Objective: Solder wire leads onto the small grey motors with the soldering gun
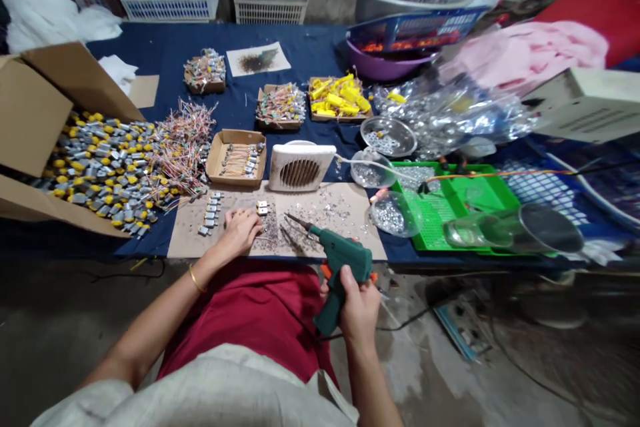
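Note:
My right hand [361, 303] is wrapped round the grip of a green soldering gun [345, 257], its thin dark tip pointing left over the cardboard sheet [325, 240]. On the left part of that sheet rests my left hand [241, 228], its fingers close together beside two small motors [263, 208]; what its fingertips hold, if anything, is hidden. A column of several small motors [211, 213] stands left of that hand. Behind the sheet are a white square fan [301, 168] and a shallow cardboard tray [215, 159] with wired motors.
A large carton [90, 83] of motors and wires stands at the left. Bowls of metal parts [390, 213], a green basket [430, 237] and a clear jar [470, 233] are at the right. Yellow parts [340, 97] lie behind the fan. A cable [410, 323] hangs below the gun.

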A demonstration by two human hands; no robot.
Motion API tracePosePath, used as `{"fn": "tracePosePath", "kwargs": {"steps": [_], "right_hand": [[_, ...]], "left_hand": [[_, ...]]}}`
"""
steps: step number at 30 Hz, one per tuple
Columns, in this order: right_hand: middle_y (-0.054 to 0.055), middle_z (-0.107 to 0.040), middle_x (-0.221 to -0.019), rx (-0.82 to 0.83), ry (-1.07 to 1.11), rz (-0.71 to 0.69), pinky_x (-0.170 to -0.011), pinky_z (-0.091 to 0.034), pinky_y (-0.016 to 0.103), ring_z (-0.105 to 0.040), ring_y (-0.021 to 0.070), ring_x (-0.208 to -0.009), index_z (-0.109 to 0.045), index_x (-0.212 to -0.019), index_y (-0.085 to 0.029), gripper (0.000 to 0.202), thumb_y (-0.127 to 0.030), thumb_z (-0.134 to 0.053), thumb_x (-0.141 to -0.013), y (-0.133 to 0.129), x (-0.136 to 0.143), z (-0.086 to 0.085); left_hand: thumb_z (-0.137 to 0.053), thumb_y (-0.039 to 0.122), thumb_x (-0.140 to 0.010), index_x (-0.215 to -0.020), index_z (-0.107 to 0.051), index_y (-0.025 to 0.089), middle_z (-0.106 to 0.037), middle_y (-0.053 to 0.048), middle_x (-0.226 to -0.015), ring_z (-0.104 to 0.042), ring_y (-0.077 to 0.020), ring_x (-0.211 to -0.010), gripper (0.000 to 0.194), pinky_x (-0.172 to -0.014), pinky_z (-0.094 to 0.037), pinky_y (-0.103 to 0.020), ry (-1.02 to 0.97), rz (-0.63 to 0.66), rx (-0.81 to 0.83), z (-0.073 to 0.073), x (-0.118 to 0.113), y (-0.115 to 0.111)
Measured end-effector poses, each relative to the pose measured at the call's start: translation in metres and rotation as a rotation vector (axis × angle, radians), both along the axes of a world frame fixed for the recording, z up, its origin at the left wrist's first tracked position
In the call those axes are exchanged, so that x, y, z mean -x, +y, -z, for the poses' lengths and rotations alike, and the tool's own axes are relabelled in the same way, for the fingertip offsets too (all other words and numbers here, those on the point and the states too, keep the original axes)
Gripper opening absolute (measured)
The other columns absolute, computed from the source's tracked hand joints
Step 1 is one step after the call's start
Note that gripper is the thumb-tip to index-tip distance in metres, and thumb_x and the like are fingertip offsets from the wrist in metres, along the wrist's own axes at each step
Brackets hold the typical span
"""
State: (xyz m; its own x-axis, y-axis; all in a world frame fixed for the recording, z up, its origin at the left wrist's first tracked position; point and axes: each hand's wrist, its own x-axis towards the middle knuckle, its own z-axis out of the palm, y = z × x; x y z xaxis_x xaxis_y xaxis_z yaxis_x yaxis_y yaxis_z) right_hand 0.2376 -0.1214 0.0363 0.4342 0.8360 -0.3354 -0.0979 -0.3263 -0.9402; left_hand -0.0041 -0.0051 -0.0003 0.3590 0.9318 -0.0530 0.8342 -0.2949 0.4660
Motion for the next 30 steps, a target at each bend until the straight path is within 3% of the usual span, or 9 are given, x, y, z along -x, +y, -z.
{"fn": "tracePosePath", "kwargs": {"steps": [5,8,15,30], "right_hand": [[0.008,-0.068,-0.054,-0.106,-0.304,-0.287,-0.055,-0.054,0.032,-0.064,0.0214,-0.051,-0.068,-0.059,-0.018,0.05,-0.065,-0.063,-0.076,0.023,-0.017,-0.025],[0.006,-0.065,-0.05,-0.151,-0.472,-0.438,-0.049,-0.049,0.029,-0.06,0.0192,-0.047,-0.065,-0.054,-0.019,0.052,-0.063,-0.058,-0.08,0.045,-0.014,-0.041],[0.002,-0.052,-0.041,-0.139,-0.639,-0.499,-0.039,-0.035,0.025,-0.048,0.0135,-0.041,-0.052,-0.047,-0.02,0.058,-0.064,-0.052,-0.085,0.076,0.013,-0.047],[0.0,-0.048,-0.044,-0.173,-0.827,-0.589,-0.046,-0.034,0.026,-0.046,0.013,-0.045,-0.047,-0.051,-0.022,0.053,-0.06,-0.049,-0.087,0.091,0.03,-0.057]], "left_hand": [[-0.05,0.028,-0.094,-0.092,-0.066,0.021,-0.071,-0.004,-0.099,-0.059,-0.0199,-0.099,0.018,-0.099,-0.028,-0.04,-0.2,-0.185,0.04,0.008,0.005,0.006],[-0.052,0.028,-0.093,-0.094,-0.067,0.02,-0.072,-0.005,-0.1,-0.06,-0.0199,-0.098,0.017,-0.097,-0.032,-0.038,-0.257,-0.233,0.094,0.009,0.007,0.019],[-0.054,0.026,-0.091,-0.091,-0.067,0.019,-0.072,-0.004,-0.099,-0.059,-0.0209,-0.1,0.015,-0.099,-0.031,-0.04,-0.302,-0.284,0.134,0.015,0.008,0.033],[-0.053,0.026,-0.091,-0.091,-0.067,0.021,-0.071,-0.005,-0.099,-0.057,-0.0233,-0.104,0.015,-0.096,-0.03,-0.038,-0.288,-0.273,0.148,0.022,0.006,0.035]]}}
